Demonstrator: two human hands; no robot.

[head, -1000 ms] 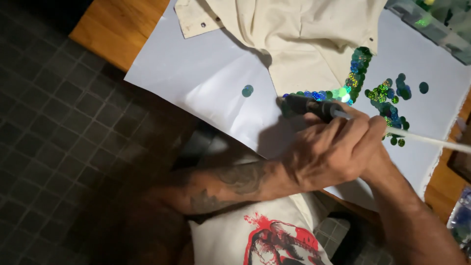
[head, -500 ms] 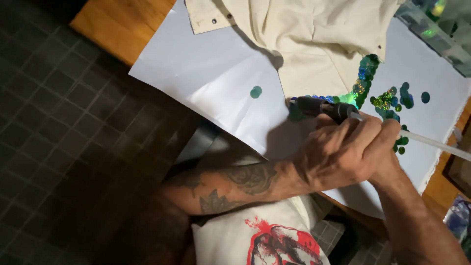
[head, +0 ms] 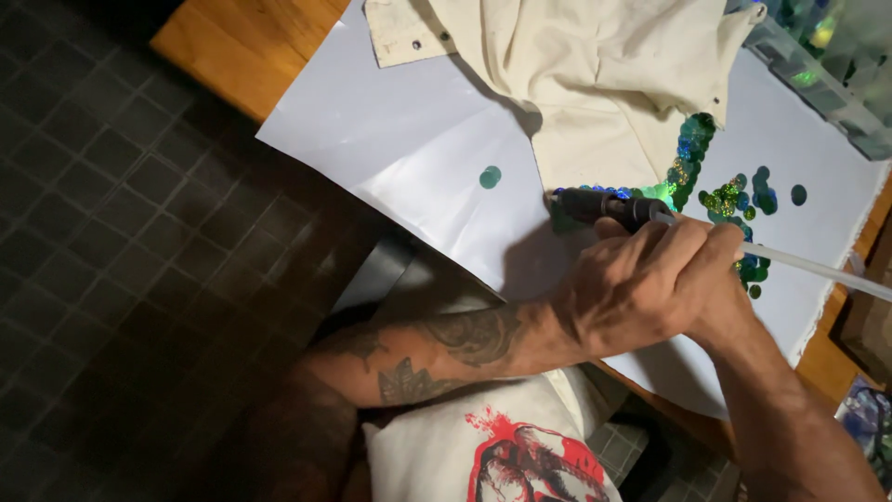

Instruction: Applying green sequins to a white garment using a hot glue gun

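While sequins (head: pixel 734 197) ring it, cream cloth (head: pixel 595 84) crowds the glue gun (head: pixel 609 206).

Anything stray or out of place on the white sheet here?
One green sequin lies alone on the white sheet, apart from the sequin cluster beside the cream fabric. A few more are scattered there.

A wooden table (head: pixel 243 58) stands over a dark tiled floor (head: pixel 102 242).

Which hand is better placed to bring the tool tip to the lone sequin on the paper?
Left. The left hand grips the tool, whose tip points toward the sequin. Of the right arm only the forearm shows; its hand is hidden behind the left.
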